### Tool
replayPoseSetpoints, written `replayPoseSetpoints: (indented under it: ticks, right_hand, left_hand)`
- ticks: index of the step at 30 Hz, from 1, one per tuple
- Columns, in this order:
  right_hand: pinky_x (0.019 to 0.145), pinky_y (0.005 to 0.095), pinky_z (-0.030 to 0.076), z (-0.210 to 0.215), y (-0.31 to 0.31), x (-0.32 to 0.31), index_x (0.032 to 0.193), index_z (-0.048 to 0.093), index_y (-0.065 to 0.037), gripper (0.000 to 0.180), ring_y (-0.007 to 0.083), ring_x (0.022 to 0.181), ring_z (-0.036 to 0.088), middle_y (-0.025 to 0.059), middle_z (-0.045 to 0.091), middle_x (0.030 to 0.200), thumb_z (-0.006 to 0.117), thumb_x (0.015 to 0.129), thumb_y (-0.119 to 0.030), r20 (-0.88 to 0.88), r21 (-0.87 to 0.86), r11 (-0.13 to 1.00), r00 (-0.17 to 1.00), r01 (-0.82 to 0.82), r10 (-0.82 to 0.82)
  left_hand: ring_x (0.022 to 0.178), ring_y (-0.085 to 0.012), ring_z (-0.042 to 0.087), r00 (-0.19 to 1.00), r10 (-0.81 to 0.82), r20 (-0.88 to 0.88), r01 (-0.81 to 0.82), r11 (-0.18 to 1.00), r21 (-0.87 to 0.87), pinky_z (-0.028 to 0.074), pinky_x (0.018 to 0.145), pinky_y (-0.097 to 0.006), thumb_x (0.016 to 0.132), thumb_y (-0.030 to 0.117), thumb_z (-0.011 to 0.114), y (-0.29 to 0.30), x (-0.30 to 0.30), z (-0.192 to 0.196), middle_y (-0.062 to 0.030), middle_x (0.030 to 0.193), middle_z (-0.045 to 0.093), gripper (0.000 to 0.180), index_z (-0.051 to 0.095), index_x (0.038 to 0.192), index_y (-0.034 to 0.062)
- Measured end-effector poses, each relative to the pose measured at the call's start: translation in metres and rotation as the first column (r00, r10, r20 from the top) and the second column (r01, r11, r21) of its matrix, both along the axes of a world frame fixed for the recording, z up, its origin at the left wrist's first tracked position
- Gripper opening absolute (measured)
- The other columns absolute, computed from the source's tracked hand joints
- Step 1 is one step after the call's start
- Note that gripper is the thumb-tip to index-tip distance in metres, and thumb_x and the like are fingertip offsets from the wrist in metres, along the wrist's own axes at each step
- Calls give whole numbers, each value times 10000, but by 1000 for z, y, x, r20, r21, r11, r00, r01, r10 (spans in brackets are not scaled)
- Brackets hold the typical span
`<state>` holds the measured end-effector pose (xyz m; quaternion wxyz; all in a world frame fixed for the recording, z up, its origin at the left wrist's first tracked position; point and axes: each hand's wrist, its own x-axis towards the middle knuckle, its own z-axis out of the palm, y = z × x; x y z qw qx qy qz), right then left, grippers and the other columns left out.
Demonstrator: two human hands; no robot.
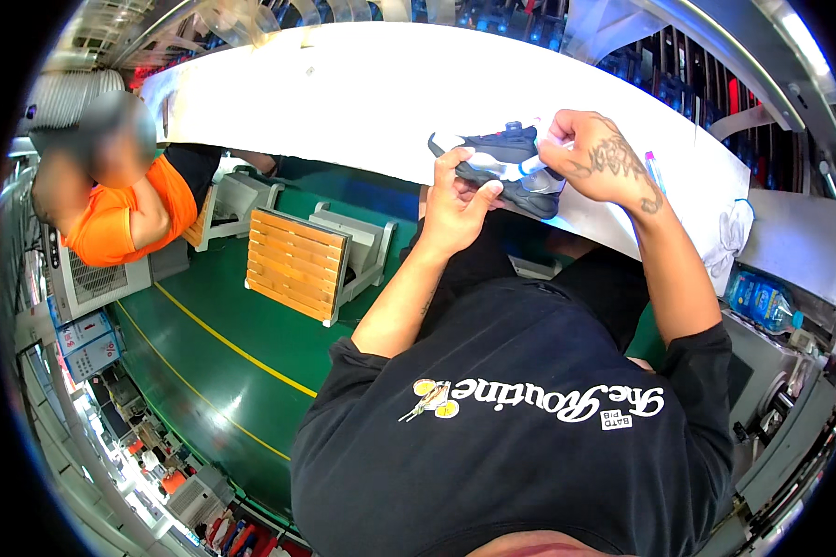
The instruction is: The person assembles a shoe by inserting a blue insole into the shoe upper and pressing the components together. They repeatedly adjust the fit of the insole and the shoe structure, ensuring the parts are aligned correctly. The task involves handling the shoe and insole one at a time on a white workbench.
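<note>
A pair of dark sneakers (500, 142), or one with its parts overlapping, is at the near edge of the white table (372, 102); I cannot tell which. My left hand (460, 206) grips the toe end, thumb and fingers closed round it. At the heel end my right hand (593, 156) is curled into a fist-like pinch, its fingertips close against the shoe. Beside those fingertips a whitish piece with a blue band (528, 168) lies across the shoe. What my right fingers pinch is hidden.
A pen-like stick with a pink end (652, 167) lies right of my right wrist. White cloth (734, 230) hangs at the table's right end, above a blue bottle (762, 302). A person in orange (125, 218) sits at left, near a slatted wooden seat (295, 265).
</note>
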<state>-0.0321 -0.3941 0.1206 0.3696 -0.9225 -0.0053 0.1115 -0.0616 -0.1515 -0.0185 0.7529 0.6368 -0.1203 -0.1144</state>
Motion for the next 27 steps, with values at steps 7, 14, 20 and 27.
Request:
replayPoseSetpoints:
  ticks: [7, 14, 20, 27]
  right_hand:
    - [727, 382, 543, -34, -1, -29, 860, 723, 11, 336, 231, 730, 676, 147, 701, 761, 719, 916, -321, -91, 243, 937, 967, 253, -237]
    - [658, 313, 505, -57, 31, -69, 936, 713, -1, 247, 125, 684, 617, 45, 685, 756, 728, 980, -244, -56, 411, 776, 863, 478, -502]
    - [644, 270, 500, -97, -41, -99, 1062, 699, -53, 147, 93, 706, 631, -5, 701, 849, 706, 1046, -199, -279, 692, 412, 746, 593, -605]
    - [823, 449, 566, -98, -178, -162, 1113, 694, -57, 237, 343, 899, 705, 157, 731, 969, 742, 998, -259, 411, -155, 667, 662, 728, -627]
  left_hand:
    - [848, -242, 767, 1000, -6, -19, 6, 1000, 26, 676, 730, -355, 1022, -37, 695, 0, 0, -1, -209, 1178, 685, 617, 312, 1479, 123]
    - [818, -228, 770, 999, 20, -48, -15, 994, 104, 664, 718, -346, 1004, 14, 746, 2, 0, 0, -178, 1060, 722, 646, 329, 1485, 128]
    - [775, -162, 743, 994, -68, 85, -30, 583, 812, 589, 686, -374, 854, 330, 939, 12, 15, 59, -181, 1024, 724, 754, 538, 1467, 151]
    - [1261, -425, 526, 665, -476, 576, -340, 494, 801, 434, 1092, -554, 657, 305, 1009, 10, 61, 85, -174, 1297, 572, 703, 678, 1248, 120]
